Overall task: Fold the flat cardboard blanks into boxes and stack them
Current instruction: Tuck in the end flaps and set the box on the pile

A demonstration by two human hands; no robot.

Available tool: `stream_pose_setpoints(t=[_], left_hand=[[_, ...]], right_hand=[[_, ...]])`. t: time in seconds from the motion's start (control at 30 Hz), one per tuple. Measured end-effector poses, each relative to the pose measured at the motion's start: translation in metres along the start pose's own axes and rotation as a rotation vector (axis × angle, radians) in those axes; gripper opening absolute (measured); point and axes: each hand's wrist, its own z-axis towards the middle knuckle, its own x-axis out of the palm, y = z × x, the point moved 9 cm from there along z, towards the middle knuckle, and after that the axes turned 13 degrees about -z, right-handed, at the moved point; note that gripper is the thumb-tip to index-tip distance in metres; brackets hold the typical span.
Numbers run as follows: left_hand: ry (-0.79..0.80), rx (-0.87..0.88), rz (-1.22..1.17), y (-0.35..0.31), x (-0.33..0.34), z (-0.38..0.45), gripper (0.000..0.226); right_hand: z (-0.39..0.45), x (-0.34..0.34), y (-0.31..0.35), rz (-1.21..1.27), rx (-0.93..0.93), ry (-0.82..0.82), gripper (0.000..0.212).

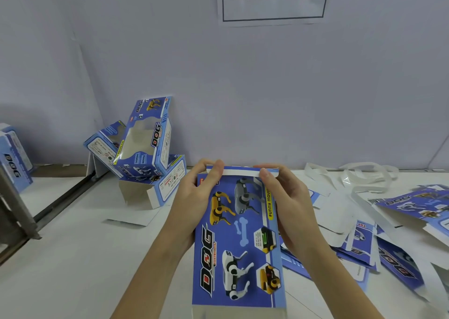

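I hold a blue toy-dog box point(239, 241) lengthways in front of me, its printed back panel facing up. My left hand point(194, 202) grips its left side, thumb pressed on the white far-end flap point(239, 172). My right hand point(288, 202) grips the right side, thumb on the same flap. A pile of folded blue boxes point(143, 146) leans against the wall at the back left. Flat blue blanks point(364, 246) lie spread on the table to the right.
The white table point(73, 258) has a dark gap and a metal rail point(63, 199) at the left. Another folded box point(14, 156) stands at the far left edge. White plastic straps point(364, 173) lie at the back right. A paper sign point(273, 0) hangs on the wall.
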Motion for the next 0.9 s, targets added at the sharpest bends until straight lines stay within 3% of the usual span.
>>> stream_pose_setpoints(t=[0.2, 0.43, 0.63, 0.77, 0.9], left_hand=[[0.011, 0.087, 0.012, -0.008, 0.005, -0.003, 0.020], [0.033, 0.237, 0.019, -0.029, 0.013, -0.006, 0.017], [0.081, 0.299, -0.007, -0.042, 0.023, -0.004, 0.013], [0.090, 0.379, 0.005, -0.056, 0.029, -0.002, 0.020], [0.125, 0.384, -0.075, -0.064, 0.033, 0.006, 0.025]], right_hand=[[0.000, 0.001, 0.013, 0.016, -0.100, -0.027, 0.017], [-0.003, 0.003, 0.033, -0.041, -0.197, -0.049, 0.047], [0.001, -0.003, 0.053, -0.061, -0.269, -0.069, 0.022], [0.005, -0.008, 0.071, -0.076, -0.335, -0.077, 0.029], [0.012, -0.007, 0.090, -0.065, -0.411, -0.009, 0.018]])
